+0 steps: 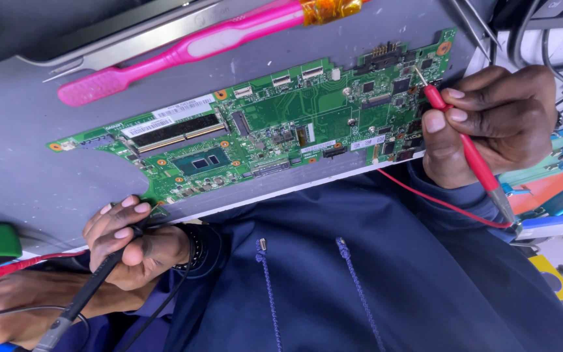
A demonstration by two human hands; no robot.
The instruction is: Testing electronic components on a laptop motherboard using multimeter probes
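A grey tabletop [21,169] carries a long green circuit board [294,117] lying slantwise, its near edge running close along the tabletop's front edge. Bare grey surface lies open to the board's left end and between the board and a pink toothbrush [184,49] that rests beyond its far edge, beside metal tweezers [118,45]. The right hand [490,124] pinches a red probe [457,130] between thumb and fingers, its tip touching the board's right end near the far corner. The left hand [131,241] pinches a black probe [92,287], its tip at the board's near left edge. A red lead [438,202] trails over the dark blue sweatshirt [360,274].
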